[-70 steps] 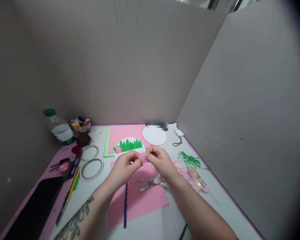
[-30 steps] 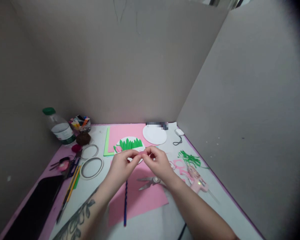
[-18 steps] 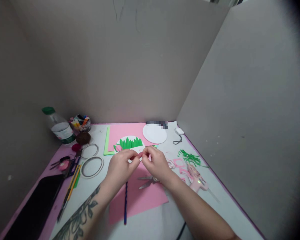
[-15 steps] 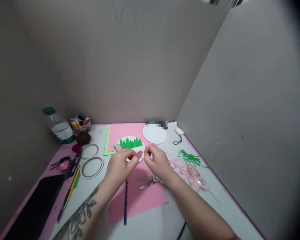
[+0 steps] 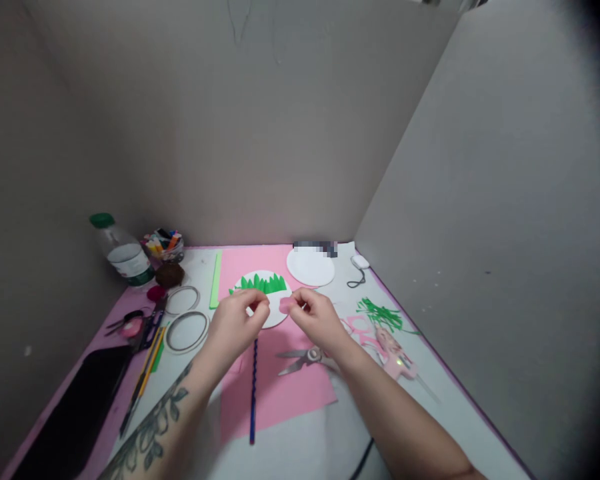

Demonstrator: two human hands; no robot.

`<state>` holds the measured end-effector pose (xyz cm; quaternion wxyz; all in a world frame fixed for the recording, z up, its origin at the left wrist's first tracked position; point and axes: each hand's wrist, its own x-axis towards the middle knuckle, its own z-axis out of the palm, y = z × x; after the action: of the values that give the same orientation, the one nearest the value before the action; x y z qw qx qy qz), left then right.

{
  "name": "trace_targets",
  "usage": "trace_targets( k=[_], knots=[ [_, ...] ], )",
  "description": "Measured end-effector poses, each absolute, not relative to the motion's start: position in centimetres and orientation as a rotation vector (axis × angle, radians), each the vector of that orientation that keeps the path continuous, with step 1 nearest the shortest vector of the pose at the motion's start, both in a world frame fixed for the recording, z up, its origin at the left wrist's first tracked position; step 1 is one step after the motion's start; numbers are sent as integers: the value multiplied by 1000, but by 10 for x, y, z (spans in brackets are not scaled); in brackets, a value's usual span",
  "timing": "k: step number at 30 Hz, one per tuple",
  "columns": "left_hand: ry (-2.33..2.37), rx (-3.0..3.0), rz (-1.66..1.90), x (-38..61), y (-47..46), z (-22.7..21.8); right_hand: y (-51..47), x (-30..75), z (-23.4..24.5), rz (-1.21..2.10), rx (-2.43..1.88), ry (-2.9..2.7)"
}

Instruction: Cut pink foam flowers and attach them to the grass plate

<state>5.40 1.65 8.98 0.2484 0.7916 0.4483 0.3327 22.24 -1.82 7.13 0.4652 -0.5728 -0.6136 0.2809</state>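
Between the thumb and fingers of my right hand (image 5: 316,320) is a small pink paper cutout (image 5: 286,305). My left hand (image 5: 239,321) is closed in a pinch just left of it; whatever is between its fingertips, if anything, is hidden. Both hands are over a white paper disc (image 5: 275,319) that carries a row of green paper grass (image 5: 263,284). Below the hands, a pair of scissors (image 5: 300,360) lies with its blades apart on a pink paper sheet (image 5: 280,400). A dark blue patterned pencil (image 5: 253,400) lies on the sheet too.
On the right are a pink glue gun (image 5: 397,360), green paper strips (image 5: 380,313) and pink scraps (image 5: 360,325). Another white disc (image 5: 310,267) is at the back. Left stand a bottle (image 5: 125,253), a pen cup (image 5: 167,247), tape rolls (image 5: 186,332) and a black tablet-like object (image 5: 75,413).
My hands have drawn slightly apart. The pink cutout, earlier between both hands, is now at my right fingertips, and my left hand has shifted a little left.
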Motion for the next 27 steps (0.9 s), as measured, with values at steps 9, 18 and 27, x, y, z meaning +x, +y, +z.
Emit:
trace_targets(
  k=[9, 18, 27],
  knots=[
    [1120, 2175, 795, 61, 14, 82, -18, 218, 63, 513, -1413, -1691],
    [1267, 1940, 1019, 29, 25, 114, -24, 231, 80, 437, -1393, -1578],
    [1321, 1862, 1177, -6, 24, 129, -79, 231, 85, 526, -1339, -1858]
  ],
)
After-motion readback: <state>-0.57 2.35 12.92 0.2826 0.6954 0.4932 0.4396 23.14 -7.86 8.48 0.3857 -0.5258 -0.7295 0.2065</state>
